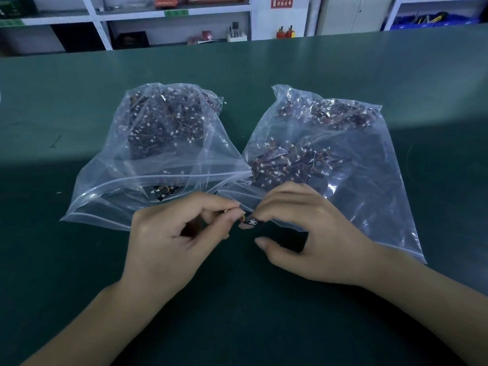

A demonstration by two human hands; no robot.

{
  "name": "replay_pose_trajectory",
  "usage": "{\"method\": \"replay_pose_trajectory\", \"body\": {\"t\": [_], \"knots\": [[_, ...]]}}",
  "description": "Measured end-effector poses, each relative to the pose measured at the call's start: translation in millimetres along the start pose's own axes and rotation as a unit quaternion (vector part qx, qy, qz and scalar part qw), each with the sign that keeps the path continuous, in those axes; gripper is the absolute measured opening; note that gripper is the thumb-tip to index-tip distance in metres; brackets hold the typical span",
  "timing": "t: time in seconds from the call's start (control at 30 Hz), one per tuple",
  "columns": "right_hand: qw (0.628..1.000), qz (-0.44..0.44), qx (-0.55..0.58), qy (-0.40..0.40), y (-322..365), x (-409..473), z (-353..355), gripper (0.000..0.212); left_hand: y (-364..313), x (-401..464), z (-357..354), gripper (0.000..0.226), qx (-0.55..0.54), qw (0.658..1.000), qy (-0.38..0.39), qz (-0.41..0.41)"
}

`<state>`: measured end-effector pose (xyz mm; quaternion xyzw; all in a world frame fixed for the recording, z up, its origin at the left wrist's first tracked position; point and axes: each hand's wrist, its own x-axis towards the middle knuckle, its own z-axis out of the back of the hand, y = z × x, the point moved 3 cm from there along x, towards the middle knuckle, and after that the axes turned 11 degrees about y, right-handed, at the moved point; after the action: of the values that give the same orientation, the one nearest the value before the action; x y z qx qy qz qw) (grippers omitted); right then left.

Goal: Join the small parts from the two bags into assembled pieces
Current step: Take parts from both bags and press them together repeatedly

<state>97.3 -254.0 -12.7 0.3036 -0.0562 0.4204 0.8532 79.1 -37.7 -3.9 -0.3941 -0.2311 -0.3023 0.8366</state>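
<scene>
Two clear plastic bags lie side by side on the green table, mouths toward me. The left bag [169, 143] and the right bag [343, 165] each hold several small dark boards with thin wires and white connectors. In front of the bags my left hand [174, 239] pinches a small wired part between thumb and forefinger. My right hand [306, 233] pinches a small black board [252, 222] at its fingertips. The two parts meet between my fingertips, just over the right bag's near edge. My fingers hide most of the left part.
The green table [79, 273] stretches wide around the bags. Beyond its far edge stand white shelves [171, 14] with boxes and tools, two red extinguishers [285, 33] and a cabinet.
</scene>
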Motion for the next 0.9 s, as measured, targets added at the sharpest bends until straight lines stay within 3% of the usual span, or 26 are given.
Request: {"method": "replay_pose_trajectory", "body": {"t": [0.23,0.4,0.53,0.9], "knots": [[0.997,0.008,0.063,-0.037,2.8,2.7,3.7,0.015,-0.4,-1.6,-5.4,0.011,-0.035,0.999,0.019,0.016],[0.991,-0.030,0.126,-0.044,-0.5,0.9,4.4,0.015,3.9,-2.8,-9.9,0.015,-0.067,0.992,0.080,0.069],[0.991,-0.037,0.118,-0.041,0.3,2.5,4.6,0.015,2.9,-2.0,-11.5,0.021,-0.044,0.990,0.112,0.067],[0.992,-0.031,0.122,-0.020,3.2,2.2,3.5,0.017,-2.2,-0.8,-11.7,0.028,-0.047,0.991,0.109,0.069]]}}
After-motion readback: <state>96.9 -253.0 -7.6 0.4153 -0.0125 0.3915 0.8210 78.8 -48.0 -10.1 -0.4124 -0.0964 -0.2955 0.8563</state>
